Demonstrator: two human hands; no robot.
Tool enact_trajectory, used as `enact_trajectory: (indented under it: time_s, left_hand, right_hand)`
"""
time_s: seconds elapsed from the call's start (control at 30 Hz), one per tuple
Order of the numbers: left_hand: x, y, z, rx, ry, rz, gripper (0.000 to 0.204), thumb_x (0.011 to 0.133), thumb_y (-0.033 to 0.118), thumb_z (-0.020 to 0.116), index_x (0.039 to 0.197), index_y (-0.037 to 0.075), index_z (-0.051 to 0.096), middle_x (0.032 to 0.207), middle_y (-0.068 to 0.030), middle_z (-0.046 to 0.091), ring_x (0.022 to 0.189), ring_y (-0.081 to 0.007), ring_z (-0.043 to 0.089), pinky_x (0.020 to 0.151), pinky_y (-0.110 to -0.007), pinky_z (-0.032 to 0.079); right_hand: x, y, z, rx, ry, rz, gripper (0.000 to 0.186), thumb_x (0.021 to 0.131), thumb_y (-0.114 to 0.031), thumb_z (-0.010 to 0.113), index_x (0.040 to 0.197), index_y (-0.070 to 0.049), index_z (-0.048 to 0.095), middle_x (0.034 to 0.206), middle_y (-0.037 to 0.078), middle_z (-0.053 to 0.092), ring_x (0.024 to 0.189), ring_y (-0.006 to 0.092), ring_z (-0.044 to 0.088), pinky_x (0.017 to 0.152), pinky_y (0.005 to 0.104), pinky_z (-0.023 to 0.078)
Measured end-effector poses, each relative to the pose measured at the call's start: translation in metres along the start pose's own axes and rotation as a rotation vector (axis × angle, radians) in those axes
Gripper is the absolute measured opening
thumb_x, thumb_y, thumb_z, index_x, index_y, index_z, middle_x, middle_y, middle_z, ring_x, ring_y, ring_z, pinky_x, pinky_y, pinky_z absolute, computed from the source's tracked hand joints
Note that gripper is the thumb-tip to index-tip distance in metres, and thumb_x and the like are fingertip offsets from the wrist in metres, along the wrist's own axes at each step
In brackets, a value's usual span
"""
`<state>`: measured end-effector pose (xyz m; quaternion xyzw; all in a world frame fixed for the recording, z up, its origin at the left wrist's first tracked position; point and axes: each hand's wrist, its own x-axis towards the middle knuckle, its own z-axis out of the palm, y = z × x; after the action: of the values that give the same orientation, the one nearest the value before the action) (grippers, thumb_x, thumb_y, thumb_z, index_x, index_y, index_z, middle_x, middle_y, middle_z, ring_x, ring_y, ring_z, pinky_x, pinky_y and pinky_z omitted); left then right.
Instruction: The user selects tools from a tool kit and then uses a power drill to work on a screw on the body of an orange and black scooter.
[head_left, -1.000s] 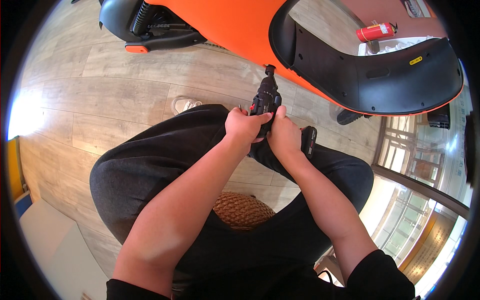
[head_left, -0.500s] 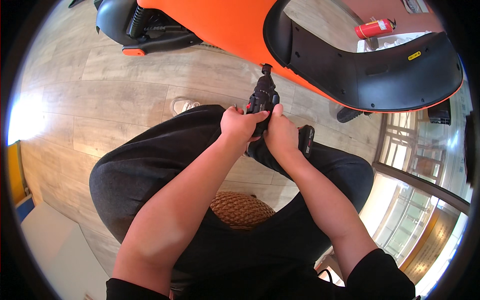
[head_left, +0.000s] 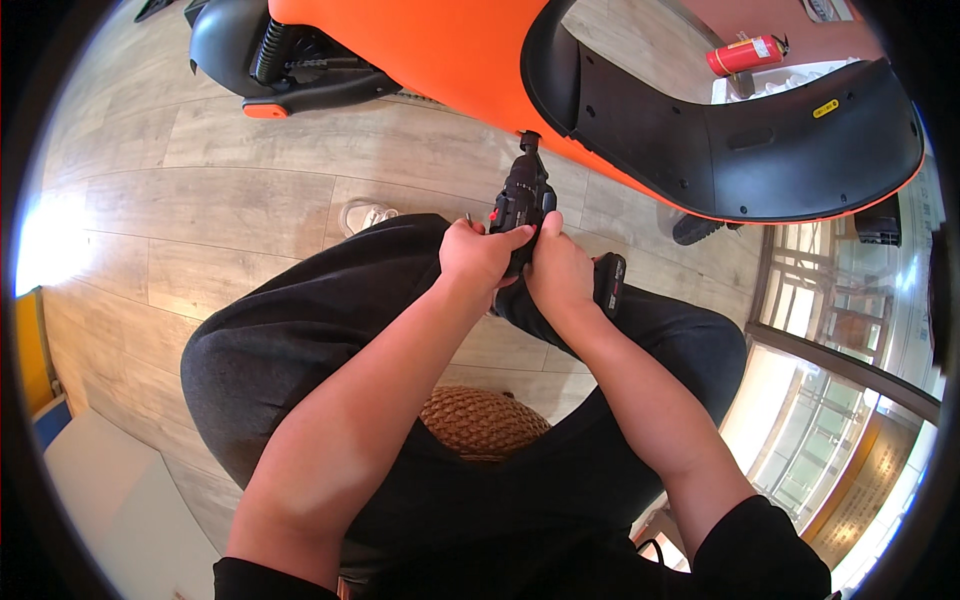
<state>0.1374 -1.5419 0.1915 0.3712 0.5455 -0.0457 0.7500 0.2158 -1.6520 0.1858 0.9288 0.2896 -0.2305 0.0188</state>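
Note:
A black cordless drill (head_left: 522,195) is held in both my hands above my knees, its nose pointing away from me. My right hand (head_left: 560,268) is wrapped round its grip, with the black battery (head_left: 610,284) sticking out to the right. My left hand (head_left: 474,252) is closed on the left side of the drill body, thumb across the top. A small thin metal tip shows by its fingers; what it belongs to is hidden. Beyond, the drill's nose overlaps the lower edge of the orange body panel (head_left: 410,50) of a scooter or motorcycle; I cannot tell whether they touch.
A curved black footboard-like panel (head_left: 690,140) with an orange edge extends right from the vehicle. At left are its wheel cover and spring (head_left: 272,52). A red fire extinguisher (head_left: 747,55) lies at the back right. A woven seat (head_left: 485,422) is below me, on wood flooring (head_left: 230,200).
The view has shifted very slightly. Both hands keep the same hold on the drill, and its nose stays by the orange panel's edge.

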Motion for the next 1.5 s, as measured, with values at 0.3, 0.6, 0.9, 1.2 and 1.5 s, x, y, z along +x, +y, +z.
enact_trajectory:
  time_s: [0.3, 0.6, 0.9, 1.2, 1.5]
  left_hand:
    - [-0.001, -0.002, 0.002, 0.016, 0.016, 0.003, 0.054, 0.077, 0.020, 0.091, 0.094, 0.010, 0.040, 0.094, -0.0059, 0.054, 0.085, -0.0190, 0.066, 0.068, -0.041, 0.064]
    - [-0.004, 0.000, 0.002, 0.032, 0.011, 0.010, 0.054, 0.078, 0.022, 0.091, 0.094, 0.009, 0.041, 0.094, -0.0058, 0.055, 0.085, -0.0185, 0.066, 0.069, -0.039, 0.064]
    - [0.002, -0.007, 0.002, 0.137, 0.037, 0.024, 0.054, 0.076, 0.015, 0.091, 0.092, 0.010, 0.039, 0.094, -0.0061, 0.055, 0.086, -0.0192, 0.066, 0.069, -0.040, 0.065]
    - [-0.004, 0.002, -0.003, 0.295, 0.052, 0.056, 0.048, 0.082, 0.021, 0.087, 0.098, 0.007, 0.044, 0.098, -0.0101, 0.061, 0.086, -0.0215, 0.068, 0.071, -0.039, 0.062]
    - [0.126, -0.002, -0.008, 0.262, 0.101, 0.299, 0.050, 0.087, 0.033, 0.082, 0.113, 0.004, 0.050, 0.108, -0.0116, 0.068, 0.091, -0.0218, 0.068, 0.078, -0.040, 0.057]
  right_hand:
    - [-0.001, -0.002, -0.003, -0.010, -0.026, 0.026, 0.053, 0.080, -0.008, 0.077, 0.117, 0.001, 0.040, 0.096, 0.024, 0.071, 0.093, 0.0433, 0.071, 0.078, 0.0506, 0.058]
    - [0.000, -0.003, -0.003, 0.007, -0.026, 0.040, 0.049, 0.081, -0.006, 0.072, 0.118, 0.001, 0.041, 0.093, 0.026, 0.072, 0.091, 0.0441, 0.071, 0.077, 0.0518, 0.057]
    - [0.001, 0.009, 0.013, 0.170, 0.015, -0.039, 0.056, 0.078, -0.007, 0.074, 0.123, -0.002, 0.040, 0.092, 0.026, 0.071, 0.088, 0.0459, 0.071, 0.075, 0.0537, 0.057]
    - [-0.012, 0.009, 0.011, 0.308, -0.074, -0.018, 0.049, 0.081, -0.011, 0.073, 0.119, -0.001, 0.043, 0.089, 0.028, 0.070, 0.091, 0.0480, 0.069, 0.075, 0.0558, 0.056]
    - [-0.097, 0.017, -0.068, 1.643, -0.229, 0.297, 0.021, 0.090, -0.010, 0.067, 0.105, -0.006, 0.054, 0.076, 0.004, 0.057, 0.067, 0.0139, 0.058, 0.060, 0.0331, 0.046]
